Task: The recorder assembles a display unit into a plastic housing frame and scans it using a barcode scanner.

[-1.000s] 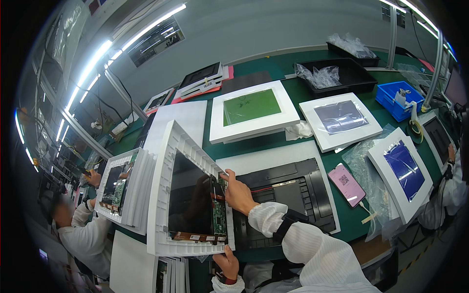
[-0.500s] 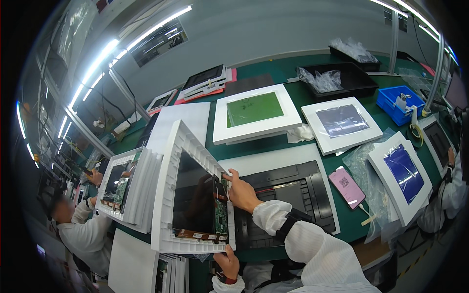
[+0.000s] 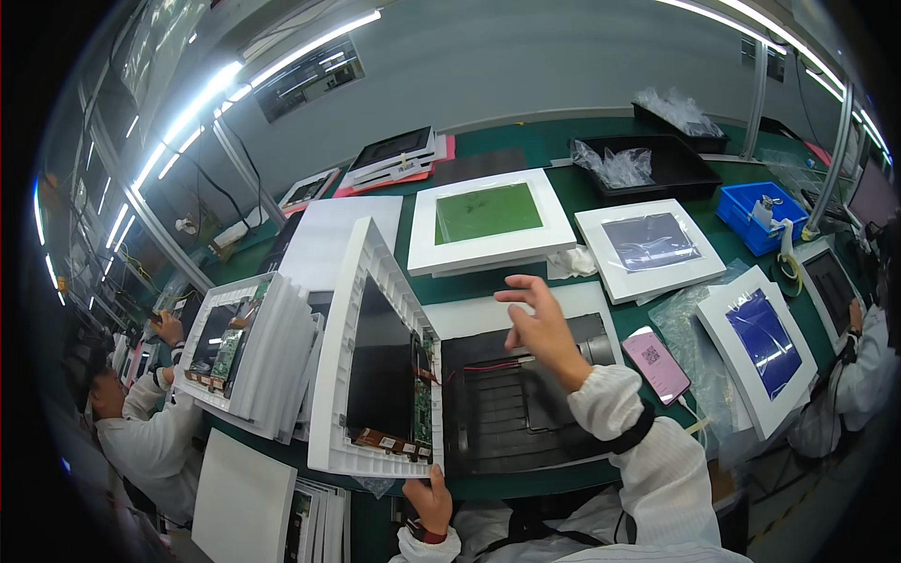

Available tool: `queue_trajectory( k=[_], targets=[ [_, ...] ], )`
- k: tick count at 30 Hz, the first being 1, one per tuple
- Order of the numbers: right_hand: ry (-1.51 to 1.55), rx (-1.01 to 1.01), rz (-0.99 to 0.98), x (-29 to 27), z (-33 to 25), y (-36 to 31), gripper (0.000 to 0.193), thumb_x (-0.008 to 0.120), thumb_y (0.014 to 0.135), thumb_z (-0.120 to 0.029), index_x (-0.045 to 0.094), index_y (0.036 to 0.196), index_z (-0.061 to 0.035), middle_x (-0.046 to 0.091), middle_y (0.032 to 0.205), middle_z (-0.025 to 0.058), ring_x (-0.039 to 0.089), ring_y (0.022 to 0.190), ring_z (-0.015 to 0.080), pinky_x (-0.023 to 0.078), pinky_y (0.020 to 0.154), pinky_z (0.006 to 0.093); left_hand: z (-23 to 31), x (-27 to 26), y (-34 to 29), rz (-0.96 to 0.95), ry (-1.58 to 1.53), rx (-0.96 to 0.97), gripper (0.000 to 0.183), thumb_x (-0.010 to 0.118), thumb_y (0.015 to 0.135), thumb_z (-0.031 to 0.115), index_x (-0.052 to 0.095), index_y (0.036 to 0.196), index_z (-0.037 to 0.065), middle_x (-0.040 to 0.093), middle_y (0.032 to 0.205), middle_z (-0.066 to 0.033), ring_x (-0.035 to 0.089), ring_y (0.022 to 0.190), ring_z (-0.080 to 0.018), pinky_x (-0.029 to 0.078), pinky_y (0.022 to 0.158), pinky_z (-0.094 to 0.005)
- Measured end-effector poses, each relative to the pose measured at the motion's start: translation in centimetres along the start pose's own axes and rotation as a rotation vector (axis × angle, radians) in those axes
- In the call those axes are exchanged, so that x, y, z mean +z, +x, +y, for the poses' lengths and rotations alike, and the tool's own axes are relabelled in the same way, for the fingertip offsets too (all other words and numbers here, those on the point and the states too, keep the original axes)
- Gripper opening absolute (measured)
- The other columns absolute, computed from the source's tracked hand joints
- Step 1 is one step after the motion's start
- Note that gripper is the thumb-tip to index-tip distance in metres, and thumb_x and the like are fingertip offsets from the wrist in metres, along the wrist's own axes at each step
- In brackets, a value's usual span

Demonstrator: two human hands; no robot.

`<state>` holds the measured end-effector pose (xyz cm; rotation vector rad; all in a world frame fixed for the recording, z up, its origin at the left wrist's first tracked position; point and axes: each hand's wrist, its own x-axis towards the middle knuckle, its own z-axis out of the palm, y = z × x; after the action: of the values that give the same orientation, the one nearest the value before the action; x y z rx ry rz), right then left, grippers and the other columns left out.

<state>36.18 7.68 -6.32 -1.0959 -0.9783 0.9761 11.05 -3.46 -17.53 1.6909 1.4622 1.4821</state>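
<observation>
- The left hand, at the lower middle of the frame, is grasping the bottom corner of a white-framed display panel; the panel is standing tilted, left of centre, and is showing its dark screen and a green circuit board along its right side.
- The right hand, right of centre, is holding nothing; its fingers are spreading loosely, half bent, above a black plastic back cover.
- The back cover is lying at the lower centre, just beside the panel, with red wires running across it; a white sheet is showing behind it.
- A pink-screened phone is resting on the green counter, right of the cover; a white-framed panel with blue film is leaning at the right.
- A white-framed panel with a green screen is lying at the upper centre.
</observation>
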Motion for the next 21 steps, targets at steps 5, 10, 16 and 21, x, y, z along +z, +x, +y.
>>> queue_trajectory(
  k=[5, 10, 16, 21],
  targets=[
    [-0.01, -0.04, 0.094, -6.5, -4.1, -4.1, 0.03, 0.045, 0.089, -0.004, 0.044, 0.118, -0.0003, 0.06, 0.107, 0.0144, 0.059, 0.054, 0.0109, 0.045, 0.049, 0.0203, -0.7, -0.2, -0.1, -0.118, 0.035, 0.016, 0.034, 0.058, 0.088, 0.021, 0.056, 0.108, -0.007, 0.063, 0.095, -0.0235, 0.062, 0.085, -0.0391, 0.048, 0.073, -0.0377],
    [-0.013, 0.033, 0.093, -9.0, -3.4, -10.3, 0.027, 0.044, 0.096, -0.012, 0.045, 0.119, 0.0012, 0.06, 0.106, 0.0144, 0.062, 0.063, 0.0135, 0.048, 0.057, 0.0213, 0.6, -0.2, 0.9, -0.199, 0.14, 0.295, 0.048, 0.062, 0.085, 0.023, 0.048, 0.127, 0.003, 0.054, 0.122, -0.0231, 0.056, 0.109, -0.0393, 0.049, 0.086, -0.0402],
    [0.131, 0.112, 0.055, -9.5, -2.1, -15.3, 0.045, 0.039, 0.1, -0.03, 0.038, 0.13, 0.0029, 0.06, 0.109, 0.0148, 0.062, 0.085, 0.0145, 0.049, 0.072, 0.0234, 1.3, 0.3, 0.5, -0.3, 0.382, 0.443, 0.051, 0.068, 0.08, 0.028, 0.051, 0.125, 0.009, 0.055, 0.12, -0.0223, 0.056, 0.108, -0.041, 0.049, 0.086, -0.0422],
    [0.017, 0.138, 0.136, -10.2, -0.9, -16.1, 0.042, 0.046, 0.098, -0.029, 0.051, 0.121, 0.0062, 0.06, 0.099, 0.0042, 0.054, 0.085, 0.0056, 0.042, 0.073, 0.0183, 2.2, 0.7, 0.4, -0.342, 0.479, 0.487, 0.056, 0.082, 0.061, 0.022, 0.061, 0.112, 0.013, 0.056, 0.121, -0.0192, 0.056, 0.109, -0.0413, 0.049, 0.088, -0.0423]
  ],
)
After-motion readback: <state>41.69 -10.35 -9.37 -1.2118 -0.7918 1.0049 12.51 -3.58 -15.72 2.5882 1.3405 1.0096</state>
